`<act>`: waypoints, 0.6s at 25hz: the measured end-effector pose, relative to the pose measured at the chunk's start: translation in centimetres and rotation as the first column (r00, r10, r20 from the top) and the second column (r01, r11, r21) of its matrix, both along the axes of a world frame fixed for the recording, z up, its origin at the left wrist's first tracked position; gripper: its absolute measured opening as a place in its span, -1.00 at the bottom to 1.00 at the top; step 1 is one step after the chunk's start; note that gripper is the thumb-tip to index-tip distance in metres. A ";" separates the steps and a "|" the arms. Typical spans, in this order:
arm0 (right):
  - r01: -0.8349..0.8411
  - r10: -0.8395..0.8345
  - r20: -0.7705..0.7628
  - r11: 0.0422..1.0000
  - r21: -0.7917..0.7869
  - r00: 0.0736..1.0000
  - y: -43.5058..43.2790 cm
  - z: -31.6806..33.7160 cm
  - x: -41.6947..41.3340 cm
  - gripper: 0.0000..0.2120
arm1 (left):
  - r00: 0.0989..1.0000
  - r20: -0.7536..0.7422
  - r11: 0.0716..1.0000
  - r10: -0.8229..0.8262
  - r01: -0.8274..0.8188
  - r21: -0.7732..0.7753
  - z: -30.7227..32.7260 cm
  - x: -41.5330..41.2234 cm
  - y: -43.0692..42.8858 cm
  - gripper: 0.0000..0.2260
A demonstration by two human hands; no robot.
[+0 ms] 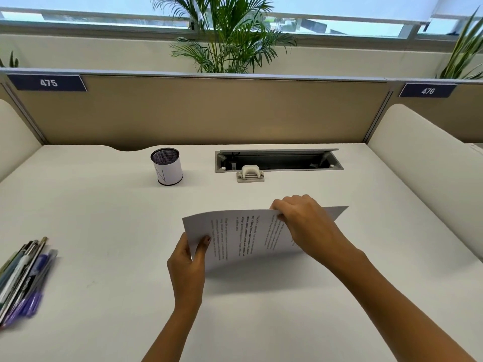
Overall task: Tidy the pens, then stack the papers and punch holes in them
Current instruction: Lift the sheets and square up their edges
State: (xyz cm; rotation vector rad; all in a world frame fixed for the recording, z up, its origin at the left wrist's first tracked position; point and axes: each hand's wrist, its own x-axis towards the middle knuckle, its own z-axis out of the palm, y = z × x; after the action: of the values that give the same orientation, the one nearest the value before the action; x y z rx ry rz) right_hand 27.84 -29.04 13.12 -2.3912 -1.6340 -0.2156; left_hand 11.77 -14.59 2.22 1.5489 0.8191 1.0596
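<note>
Pale and nearly bare, the desk sits against a tan partition with palm fronds and a window strip behind it. Both hands hold the papers raised off the surface near its middle: the left hand pinches the near left corner, thumb on the printed face, and the right hand closes its fingers over the far edge, so the sheets bow between them. Squaring the stack looks like the step in hand, and it would go best if the grip loosened enough to let the sheets slide, the lower edge were tapped on the desk, and the edges were checked flush before carrying them to the hole punch, which waits well apart by the open cable tray. The pens lie bundled at the left edge, far from the mesh pen cup, which looks empty, so that part may be unfinished. How many sheets are held cannot be told, since only the top face shows. The pens are blurred and cut off by the frame, and the print is too small to read.
</note>
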 end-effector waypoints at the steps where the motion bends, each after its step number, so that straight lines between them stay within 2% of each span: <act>1: -0.005 0.005 0.005 1.000 0.016 1.000 0.0 0.1 0.0 -0.80 | 1.000 -0.005 1.000 0.005 -0.005 0.005 -0.1 -0.1 0.0 -0.76; 3: -0.030 0.028 0.032 0.997 0.070 0.999 -0.1 0.1 0.2 -0.81 | 1.000 -0.003 1.000 0.009 -0.009 0.013 -0.1 -0.2 0.0 -0.75; 6: -0.036 0.033 0.049 0.997 0.071 0.998 -0.1 -0.4 0.2 -0.80 | 0.999 -0.024 1.000 0.022 -0.022 -0.002 -0.3 -0.2 -0.1 -0.83; 8: 0.020 -0.024 0.030 0.992 0.123 0.999 -0.3 -1.0 0.0 -0.65 | 0.998 -0.036 0.999 0.052 -0.052 -0.006 -0.3 -0.2 0.1 -0.90; 10: 0.090 -0.089 -0.016 0.958 0.274 0.996 -0.9 -1.5 -0.2 -0.50 | 0.994 -0.048 0.995 0.095 -0.095 -0.001 0.1 -0.2 0.2 -0.91; 13: 0.233 -0.191 -0.134 0.796 0.558 0.972 -1.9 -2.6 -0.8 -0.47 | 0.985 -0.052 0.986 0.162 -0.164 -0.036 0.9 -0.1 0.7 -0.90; 15: 0.368 -0.268 -0.253 0.657 0.658 0.930 -2.3 -3.9 -1.7 -0.49 | 0.977 -0.048 0.973 0.206 -0.209 -0.094 1.1 0.1 1.0 -0.88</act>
State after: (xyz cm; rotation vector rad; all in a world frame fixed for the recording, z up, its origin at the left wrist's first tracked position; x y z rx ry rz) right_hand 26.12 -31.34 9.23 -1.9891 -0.8158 -0.6032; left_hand 11.88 -13.59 3.36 1.4265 1.0625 1.1244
